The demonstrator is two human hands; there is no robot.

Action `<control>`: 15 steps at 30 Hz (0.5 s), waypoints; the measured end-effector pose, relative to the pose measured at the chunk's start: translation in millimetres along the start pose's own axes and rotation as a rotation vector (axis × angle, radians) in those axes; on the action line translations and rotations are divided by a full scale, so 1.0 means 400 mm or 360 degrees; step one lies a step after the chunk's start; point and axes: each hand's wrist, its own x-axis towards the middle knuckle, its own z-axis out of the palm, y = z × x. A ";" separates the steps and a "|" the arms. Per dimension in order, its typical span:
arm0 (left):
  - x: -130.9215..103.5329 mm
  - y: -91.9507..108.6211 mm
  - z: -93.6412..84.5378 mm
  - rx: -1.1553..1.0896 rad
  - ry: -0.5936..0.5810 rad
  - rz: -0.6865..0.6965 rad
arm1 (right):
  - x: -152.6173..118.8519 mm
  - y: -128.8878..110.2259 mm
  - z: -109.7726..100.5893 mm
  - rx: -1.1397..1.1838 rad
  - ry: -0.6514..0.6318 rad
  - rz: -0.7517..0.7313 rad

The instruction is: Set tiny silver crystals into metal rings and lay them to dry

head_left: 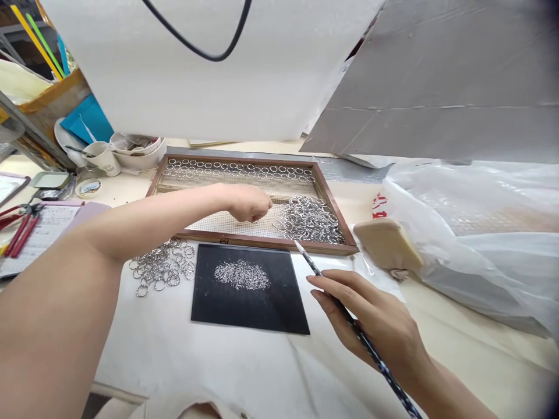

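My left hand [251, 202] reaches over the mesh-bottomed wooden tray [227, 237], fingers closed and turned down; whatever they may hold is hidden. Just right of it lies a heap of silver rings [312, 221] inside the tray. Rows of similar rings [236, 166] line the tray's far side. In my right hand [379, 317] is a dark patterned pencil-like stick [367, 343], its pale pointed tip up and to the left. Below the tray, a black mat [253, 311] carries a patch of tiny glittering stones [242, 274]. Another pile of rings [163, 265] sits left of the mat.
Red-handled pliers [21, 235] rest on papers at the left. A white cup [102, 158] and a tub [140, 156] stand behind. Right of the tray are a tan block [386, 241] and clear plastic bags [480, 233]. White and grey panels overhang the back.
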 end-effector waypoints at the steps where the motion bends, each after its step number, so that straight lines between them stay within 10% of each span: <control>1: 0.003 -0.004 0.001 -0.0022 -0.0047 0.0001 | 0.001 0.000 0.000 0.0005 0.0002 -0.0004; 8: 0.002 -0.009 -0.010 -0.0165 -0.0182 -0.0024 | -0.007 0.006 0.005 0.0044 0.0000 0.0059; 15: -0.100 0.091 -0.035 -0.0535 0.0200 -0.0037 | -0.009 -0.005 0.008 0.0353 0.0155 0.0606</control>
